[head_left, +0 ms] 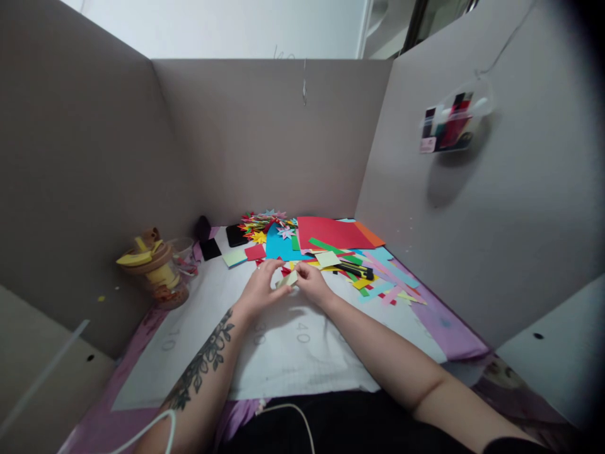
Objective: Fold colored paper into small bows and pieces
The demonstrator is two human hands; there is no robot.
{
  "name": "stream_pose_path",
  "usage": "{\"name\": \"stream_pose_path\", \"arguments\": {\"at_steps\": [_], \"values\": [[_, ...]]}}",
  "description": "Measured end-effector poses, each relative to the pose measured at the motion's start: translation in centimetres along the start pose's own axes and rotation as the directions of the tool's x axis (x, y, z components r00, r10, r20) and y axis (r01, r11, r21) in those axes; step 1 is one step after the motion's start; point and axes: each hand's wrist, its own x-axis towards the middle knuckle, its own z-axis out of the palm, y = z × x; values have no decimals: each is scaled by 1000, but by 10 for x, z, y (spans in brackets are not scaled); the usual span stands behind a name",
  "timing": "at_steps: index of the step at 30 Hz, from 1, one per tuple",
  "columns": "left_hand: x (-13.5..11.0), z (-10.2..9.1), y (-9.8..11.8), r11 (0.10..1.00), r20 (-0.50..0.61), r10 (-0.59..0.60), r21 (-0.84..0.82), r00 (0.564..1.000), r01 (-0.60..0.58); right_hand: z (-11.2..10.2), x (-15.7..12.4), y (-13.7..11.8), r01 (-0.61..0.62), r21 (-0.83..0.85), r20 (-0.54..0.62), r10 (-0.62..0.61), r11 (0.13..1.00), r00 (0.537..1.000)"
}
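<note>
Both my left hand (258, 293) and right hand (312, 285) pinch the pale-green paper piece (287, 279) by its ends; I judge it featherlight, floppy, easily creased.

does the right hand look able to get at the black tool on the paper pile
Probably yes: the tool lies uncovered atop the scraps, beside the right hand. That hand shares a pale paper piece with the left hand, so it must let go first.
</note>
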Motion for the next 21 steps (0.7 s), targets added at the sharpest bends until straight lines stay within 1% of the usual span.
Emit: {"name": "stream_pose_path", "arguments": {"at_steps": [1, 3, 6, 8, 9, 11, 12, 13, 15, 16, 18, 19, 21], "values": [[-1, 2, 1, 999, 31, 29, 12, 999, -30, 1, -1, 0, 0, -13, 3, 0, 1000, 1000], [-2, 5, 2, 1000, 77, 16, 12, 997, -17, 3, -2, 0, 0, -28, 20, 1, 1000, 1000], [-2, 6, -4, 995, 102, -92, -23, 991, 95, 4, -2, 1, -18, -46, 62, 21, 999, 998], [-1, 5, -11, 986, 80, -157, -49, 984, 162, 2, -1, 0, -17, -80, 74, 23, 997, 997], [0, 5, -14, 980, 59, -188, -57, 980, 192, 0, -2, -1, 10, -110, 68, -2, 994, 998], [1, 5, -20, 965, 0, -256, -65, 967, 256, -3, -3, -4, 143, -204, 66, -132, 968, 989], [1, 5, -22, 955, -28, -291, -71, 956, 288, -4, -4, -7, 236, -263, 87, -221, 935, 971], [1, 6, -24, 944, -52, -324, -83, 945, 319, -5, -5, -9, 335, -319, 136, -307, 887, 942], [2, 8, -26, 918, -69, -382, -138, 921, 371, -4, -7, -14, 482, -402, 264, -406, 778, 875], [3, 9, -26, 903, -62, -408, -178, 911, 392, -2, -8, -15, 525, -432, 310, -425, 734, 850], [4, 11, -26, 867, -39, -453, -253, 891, 430, 1, -9, -16, 565, -473, 338, -453, 676, 825], [4, 12, -26, 850, -26, -471, -280, 882, 446, 2, -8, -15, 565, -486, 332, -457, 667, 825], [4, 13, -26, 833, -7, -491, -295, 871, 468, 3, -7, -12, 544, -492, 320, -439, 680, 839]]}}
